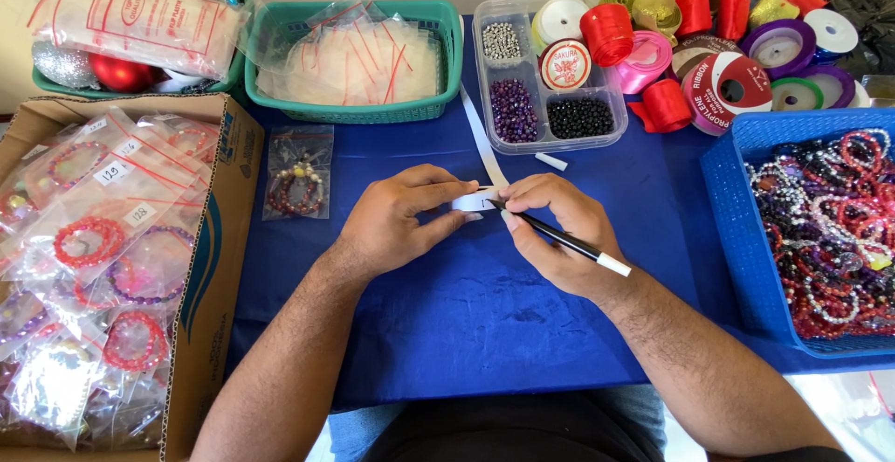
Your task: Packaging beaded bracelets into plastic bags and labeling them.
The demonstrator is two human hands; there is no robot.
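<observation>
Blue cloth (485, 313) covers the whole table, and right in the middle of it sits a thin white paper strip (482, 145) that runs from near the clear plastic bead organiser box (597, 112) down to the hands. Left hand (396, 220) is flat-ish on the cloth, fingers curled in, thumb and forefinger pinning the near end of that strip. Right hand (559, 238) is closed around a slim black pen with a white cap end (559, 238), tip touching the strip just beside the left fingertips, so both hands are pretty much meeting on that one spot.

Stuff around: a brown cardboard box (219, 266) on the left is stuffed with little clear bags of red and purple bead bracelets. One more small clear bag with a bracelet in it (296, 175) lies on the cloth near the left hand. Behind that there's a teal plastic basket full of empty clear zip bags (359, 52). The organiser box holds silver, purple and black beads plus a couple of ribbon rolls. Top right is a heap of ribbon spools, red, pink, purple and gold (718, 42), and a blue plastic basket (736, 220) on the right is piled with loose bead bracelets.
</observation>
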